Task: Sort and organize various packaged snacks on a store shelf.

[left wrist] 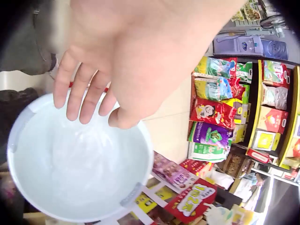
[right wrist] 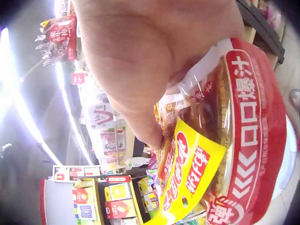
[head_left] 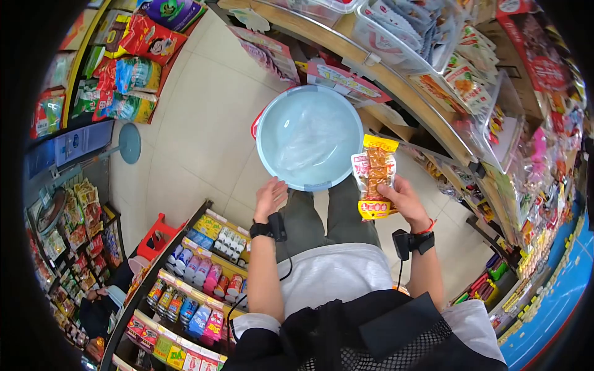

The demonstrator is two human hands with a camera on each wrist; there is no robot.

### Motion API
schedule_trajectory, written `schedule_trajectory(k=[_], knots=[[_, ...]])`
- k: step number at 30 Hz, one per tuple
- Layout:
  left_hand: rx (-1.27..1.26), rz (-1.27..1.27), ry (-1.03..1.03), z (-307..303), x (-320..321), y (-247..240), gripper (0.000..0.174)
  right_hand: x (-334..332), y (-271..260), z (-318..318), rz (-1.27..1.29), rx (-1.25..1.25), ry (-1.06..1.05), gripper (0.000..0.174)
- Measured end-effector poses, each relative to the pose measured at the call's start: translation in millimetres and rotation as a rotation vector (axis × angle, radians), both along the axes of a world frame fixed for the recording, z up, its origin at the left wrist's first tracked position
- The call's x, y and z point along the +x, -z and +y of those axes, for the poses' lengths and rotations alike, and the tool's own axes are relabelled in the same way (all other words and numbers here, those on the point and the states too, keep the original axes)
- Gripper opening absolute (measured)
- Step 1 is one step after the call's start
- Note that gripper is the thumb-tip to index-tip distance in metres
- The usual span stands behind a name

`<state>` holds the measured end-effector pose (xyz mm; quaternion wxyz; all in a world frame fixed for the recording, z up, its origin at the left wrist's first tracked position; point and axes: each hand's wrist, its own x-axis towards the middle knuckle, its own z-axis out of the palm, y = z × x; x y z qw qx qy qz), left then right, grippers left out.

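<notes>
In the head view my right hand (head_left: 408, 199) pinches packets of snacks, thumb across the front. One snack packet (head_left: 380, 144) is yellow with a clear window over brown pieces; a white-and-red packet (head_left: 358, 166) shows behind it. The right wrist view shows the yellow packet (right wrist: 194, 164) against a larger red-edged one (right wrist: 260, 126). My left hand (head_left: 271, 196) holds nothing; its relaxed fingers are close to the near-left rim of a round light-blue basin (head_left: 266, 151). A crumpled clear plastic bag (head_left: 309, 139) lies inside the basin.
Wooden shelves with clear bins (head_left: 402, 37) of packaged snacks run along the right. Bagged goods (head_left: 136, 74) fill a rack at upper left. A shelf of drinks and cans (head_left: 204, 272) stands at lower left, beside a red plastic stool (head_left: 158, 238). Another person (head_left: 102, 312) is at far lower left.
</notes>
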<state>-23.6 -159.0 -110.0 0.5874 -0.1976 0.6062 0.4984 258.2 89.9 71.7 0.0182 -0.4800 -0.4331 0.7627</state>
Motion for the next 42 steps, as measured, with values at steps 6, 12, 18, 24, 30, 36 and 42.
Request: schedule_trajectory(k=[6,12,18,24,30,36,42], knots=[[0.481,0.185,0.519,38,-47,-161,0.055,-35,-58,-57,0.083,0.220,0.035,0.039],[0.664,0.263,0.927,57,14,-280,0.039,-61,-132,-113,0.022,0.611,-0.143,0.044],[0.749,0.175,0.787,44,23,-302,0.030,-29,-167,-140,0.135,0.490,0.050,0.035],[0.821,0.428,0.925,47,14,-275,0.027,46,-176,-173,0.020,0.631,0.293,0.035],[0.734,0.307,1.067,55,63,-286,0.024,148,-152,-213,0.106,0.556,0.638,0.038],[0.790,0.292,1.252,76,185,-270,0.025,268,-132,-253,0.064,0.575,0.812,0.037],[0.836,0.343,1.577,98,309,-283,0.025,349,-122,-265,-0.068,0.647,0.944,0.030]])
